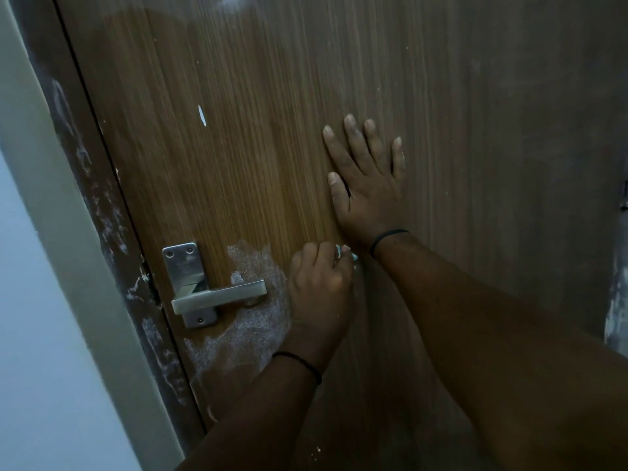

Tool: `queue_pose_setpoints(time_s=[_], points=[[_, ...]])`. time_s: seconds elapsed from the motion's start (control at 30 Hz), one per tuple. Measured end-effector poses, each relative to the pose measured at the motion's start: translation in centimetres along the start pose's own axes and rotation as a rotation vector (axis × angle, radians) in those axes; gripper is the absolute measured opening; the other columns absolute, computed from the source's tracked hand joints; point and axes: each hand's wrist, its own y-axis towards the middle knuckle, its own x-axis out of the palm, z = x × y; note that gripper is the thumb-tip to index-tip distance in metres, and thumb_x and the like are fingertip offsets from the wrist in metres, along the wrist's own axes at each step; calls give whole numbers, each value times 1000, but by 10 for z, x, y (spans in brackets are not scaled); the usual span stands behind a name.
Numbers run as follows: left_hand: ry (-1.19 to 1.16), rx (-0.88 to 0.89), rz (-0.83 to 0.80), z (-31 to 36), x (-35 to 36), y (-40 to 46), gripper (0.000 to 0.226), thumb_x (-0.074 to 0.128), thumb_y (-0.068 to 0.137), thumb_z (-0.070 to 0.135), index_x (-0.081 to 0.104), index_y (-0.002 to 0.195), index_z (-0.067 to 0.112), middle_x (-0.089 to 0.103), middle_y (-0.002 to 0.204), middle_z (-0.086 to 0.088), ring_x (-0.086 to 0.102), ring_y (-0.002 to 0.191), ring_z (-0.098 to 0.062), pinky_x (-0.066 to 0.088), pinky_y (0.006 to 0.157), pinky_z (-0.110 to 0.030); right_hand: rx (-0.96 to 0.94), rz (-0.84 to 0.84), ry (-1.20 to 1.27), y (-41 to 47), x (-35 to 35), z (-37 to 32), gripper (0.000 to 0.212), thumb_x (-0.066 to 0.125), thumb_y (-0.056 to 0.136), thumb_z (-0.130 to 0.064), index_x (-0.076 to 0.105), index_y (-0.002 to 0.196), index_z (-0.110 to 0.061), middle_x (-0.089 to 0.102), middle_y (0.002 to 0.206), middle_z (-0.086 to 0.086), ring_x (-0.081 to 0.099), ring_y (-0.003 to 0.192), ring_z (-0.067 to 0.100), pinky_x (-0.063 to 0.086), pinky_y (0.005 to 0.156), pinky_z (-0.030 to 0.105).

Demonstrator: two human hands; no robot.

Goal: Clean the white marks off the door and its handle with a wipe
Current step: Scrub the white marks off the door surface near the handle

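A brown wood-grain door (265,137) fills the view. Its steel lever handle (217,295) sits at lower left on a steel plate (185,277). A broad white powdery smear (255,321) spreads around and below the handle. A small white chip mark (202,115) shows higher up. My left hand (319,283) is closed on a crumpled wipe (345,253), pressed to the door just right of the smear; only a pale bit of the wipe shows. My right hand (367,185) lies flat on the door above it, fingers spread.
The dark door frame (102,205) at left carries white streaks and scuffs. A pale wall (30,300) lies beyond it. More white smudges show at the right edge (616,300).
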Motion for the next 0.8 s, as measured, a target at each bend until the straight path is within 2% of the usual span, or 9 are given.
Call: queue_pose_setpoints(time_s=[0.1,0.23,0.33,0.43,0.5,0.6,0.7,0.8], points=[[-4,31,-20,1,2,-6,8,65,90,12,73,91,11,55,74,-2,49,72,-20,35,64,-33,5,8,-14,0,0,1,54,30,103,-38,18,156,-33,13,165,-4,5,153,19,8,120,58],[15,81,-163,-3,-6,-55,28,75,81,20,72,107,12,61,84,-4,54,81,-23,45,72,-39,-6,20,0,0,2,3,55,31,102,-39,21,156,-33,16,165,-3,7,153,20,8,120,58],[16,111,-189,-4,-9,-47,25,75,81,22,73,104,13,62,83,-4,55,80,-23,44,74,-39,-10,34,-11,0,4,3,55,31,102,-39,21,155,-33,17,164,-3,8,153,20,9,120,58],[15,63,-95,-3,-5,-10,11,69,87,17,75,95,12,58,74,-4,51,74,-23,37,68,-36,-8,40,-5,1,7,4,55,32,102,-39,19,155,-34,16,165,-3,8,153,20,9,120,58],[11,38,-60,0,-2,-2,10,67,88,15,75,94,11,57,72,-4,50,72,-22,36,65,-35,-2,37,-6,1,7,4,55,32,102,-39,18,155,-34,15,165,-4,7,153,20,8,120,58],[8,104,-128,8,-4,-28,17,71,86,18,74,102,12,59,77,-2,52,74,-19,40,66,-34,-7,30,-7,1,4,4,55,30,102,-39,19,156,-34,15,165,-4,7,153,19,7,120,57],[2,192,-166,8,-6,-32,16,72,85,19,75,99,12,60,77,-1,53,74,-19,40,68,-34,-5,28,3,0,4,4,55,32,102,-39,21,155,-33,16,165,-4,7,153,20,7,121,56],[-15,102,-83,5,-4,-1,9,74,81,14,76,90,11,57,71,-4,53,70,-23,39,64,-35,3,35,5,0,4,2,55,33,101,-39,21,155,-33,16,165,-4,8,153,19,8,121,56]])
